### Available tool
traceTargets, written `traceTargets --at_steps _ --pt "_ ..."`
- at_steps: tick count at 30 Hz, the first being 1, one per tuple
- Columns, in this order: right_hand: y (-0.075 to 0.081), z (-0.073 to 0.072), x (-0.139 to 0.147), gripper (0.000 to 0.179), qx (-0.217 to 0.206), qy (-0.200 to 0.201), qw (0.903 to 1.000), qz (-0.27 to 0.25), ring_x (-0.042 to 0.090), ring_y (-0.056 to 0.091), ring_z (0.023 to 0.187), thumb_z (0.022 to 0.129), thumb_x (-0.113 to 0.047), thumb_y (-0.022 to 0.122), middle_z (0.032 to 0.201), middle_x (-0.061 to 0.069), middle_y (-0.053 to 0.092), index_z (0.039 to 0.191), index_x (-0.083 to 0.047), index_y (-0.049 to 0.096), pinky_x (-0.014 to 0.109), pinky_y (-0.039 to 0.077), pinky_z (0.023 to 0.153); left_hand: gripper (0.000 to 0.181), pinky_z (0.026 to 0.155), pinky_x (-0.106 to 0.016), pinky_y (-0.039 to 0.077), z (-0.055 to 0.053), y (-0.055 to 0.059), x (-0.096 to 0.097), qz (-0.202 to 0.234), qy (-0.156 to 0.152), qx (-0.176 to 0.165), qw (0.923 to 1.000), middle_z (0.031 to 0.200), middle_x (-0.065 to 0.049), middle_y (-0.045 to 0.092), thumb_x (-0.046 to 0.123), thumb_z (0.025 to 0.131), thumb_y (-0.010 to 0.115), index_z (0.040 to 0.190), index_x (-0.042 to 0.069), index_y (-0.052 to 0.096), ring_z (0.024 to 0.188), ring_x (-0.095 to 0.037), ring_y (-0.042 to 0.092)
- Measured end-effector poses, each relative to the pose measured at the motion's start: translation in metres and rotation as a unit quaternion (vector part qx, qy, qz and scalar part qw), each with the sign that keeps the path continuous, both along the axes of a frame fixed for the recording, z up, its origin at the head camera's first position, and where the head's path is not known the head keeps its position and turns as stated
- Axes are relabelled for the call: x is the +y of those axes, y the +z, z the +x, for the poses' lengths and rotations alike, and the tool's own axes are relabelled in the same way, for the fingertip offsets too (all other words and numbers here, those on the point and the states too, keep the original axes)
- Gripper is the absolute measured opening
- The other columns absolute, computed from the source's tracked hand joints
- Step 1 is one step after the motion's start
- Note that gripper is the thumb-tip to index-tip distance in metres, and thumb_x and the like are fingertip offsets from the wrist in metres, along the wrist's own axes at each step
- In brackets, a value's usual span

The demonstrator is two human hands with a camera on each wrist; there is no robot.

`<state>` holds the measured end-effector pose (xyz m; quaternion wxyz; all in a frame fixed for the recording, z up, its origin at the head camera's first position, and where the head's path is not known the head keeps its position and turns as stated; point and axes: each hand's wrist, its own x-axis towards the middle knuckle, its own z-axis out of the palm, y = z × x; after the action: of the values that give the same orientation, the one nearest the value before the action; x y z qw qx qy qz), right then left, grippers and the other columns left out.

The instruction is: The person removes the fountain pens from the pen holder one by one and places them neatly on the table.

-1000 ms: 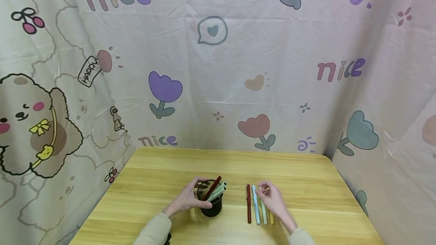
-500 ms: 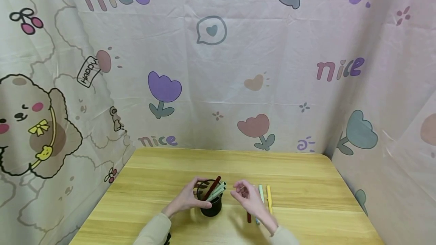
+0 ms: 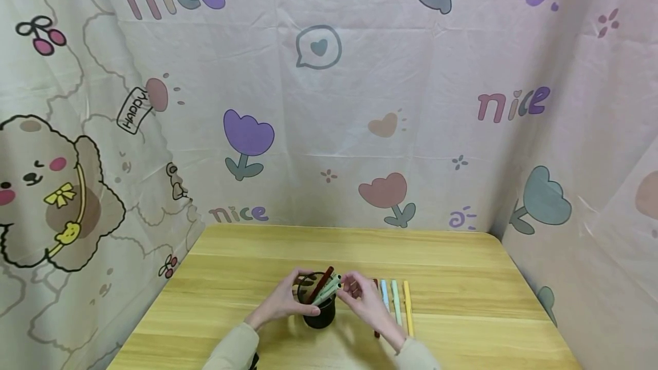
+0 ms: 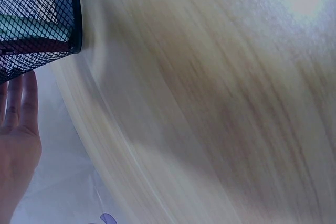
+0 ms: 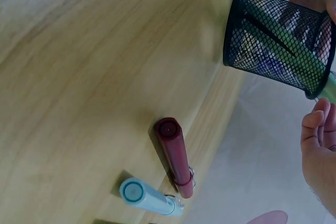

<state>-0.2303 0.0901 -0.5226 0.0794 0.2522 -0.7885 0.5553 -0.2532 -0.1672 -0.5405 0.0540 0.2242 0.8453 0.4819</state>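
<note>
My left hand (image 3: 285, 297) grips a black mesh pen holder (image 3: 320, 320) near its rim, thumb on the near side. A dark red pen (image 3: 323, 282) and light green pens (image 3: 329, 290) lean out of it to the right. Curled fingers of my right hand (image 3: 366, 300) pinch at the end of a light green pen, right beside the rim. The right wrist view has these fingertips just below the holder's mouth, the pen partly cut off by the frame edge. Through the mesh (image 4: 37, 30) in the left wrist view, green and dark red pens show inside.
Right of the holder, a row of pens lies on the wooden table (image 3: 257, 244): dark red (image 5: 176, 156), light blue (image 5: 147, 195), light green (image 3: 396, 301) and yellow (image 3: 408, 307). My right hand and forearm partly cover the row. A printed curtain (image 3: 319, 107) stands behind the table.
My right hand has moved left from the row of pens to the pens in the holder, uncovering the yellow and green ones. The left hand and holder have stayed in place.
</note>
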Motion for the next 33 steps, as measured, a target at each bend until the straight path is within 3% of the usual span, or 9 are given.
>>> traceTargets --at_steps 9,13,16,22,33 --pt "0.007 0.004 -0.009 0.022 0.029 -0.006 0.9992 0.026 0.003 0.05 0.065 0.088 -0.001 0.073 0.08 0.013 0.063 0.108 0.002 0.066 0.015 0.046 0.055 0.086 0.095 -0.04 0.053 -0.001 0.001 0.0 0.008 -0.002 -0.004 1.0 0.135 -0.016 0.061 0.032 0.073 0.091 0.142 0.011 0.046 0.119 -0.03 0.06" --pt "-0.004 -0.003 -0.008 0.023 0.059 -0.003 0.9971 0.047 -0.001 0.047 0.066 0.088 -0.008 0.075 0.08 0.004 0.061 0.11 -0.005 0.069 0.014 0.044 0.054 0.085 0.095 -0.041 0.053 -0.001 0.0 0.0 0.009 -0.001 -0.003 1.0 0.135 -0.016 0.061 0.033 0.072 0.091 0.141 0.012 0.046 0.118 -0.029 0.061" --pt "-0.003 -0.003 -0.008 0.023 0.075 -0.003 0.9949 0.067 -0.001 0.046 0.067 0.087 -0.006 0.075 0.082 0.002 0.061 0.11 -0.006 0.07 0.014 0.044 0.055 0.086 0.095 -0.044 0.055 -0.001 -0.001 0.0 0.008 -0.001 -0.002 1.0 0.135 -0.017 0.061 0.033 0.072 0.091 0.141 0.012 0.046 0.118 -0.029 0.061" --pt "-0.003 -0.002 -0.009 0.019 0.074 -0.002 0.9945 0.074 -0.003 0.044 0.067 0.088 -0.006 0.073 0.083 0.001 0.061 0.107 -0.008 0.071 0.013 0.041 0.055 0.087 0.095 -0.046 0.056 0.0 0.0 0.0 0.007 -0.001 0.001 1.0 0.133 -0.017 0.061 0.033 0.071 0.092 0.141 0.011 0.046 0.116 -0.029 0.061" --pt "-0.003 0.0 -0.009 0.018 0.058 -0.018 0.9974 0.039 -0.002 0.048 0.067 0.089 -0.008 0.073 0.084 0.002 0.063 0.106 -0.005 0.071 0.015 0.046 0.055 0.087 0.095 -0.048 0.054 0.0 0.0 0.0 0.006 0.004 -0.002 1.0 0.134 -0.018 0.06 0.034 0.071 0.092 0.141 0.011 0.046 0.117 -0.029 0.06"
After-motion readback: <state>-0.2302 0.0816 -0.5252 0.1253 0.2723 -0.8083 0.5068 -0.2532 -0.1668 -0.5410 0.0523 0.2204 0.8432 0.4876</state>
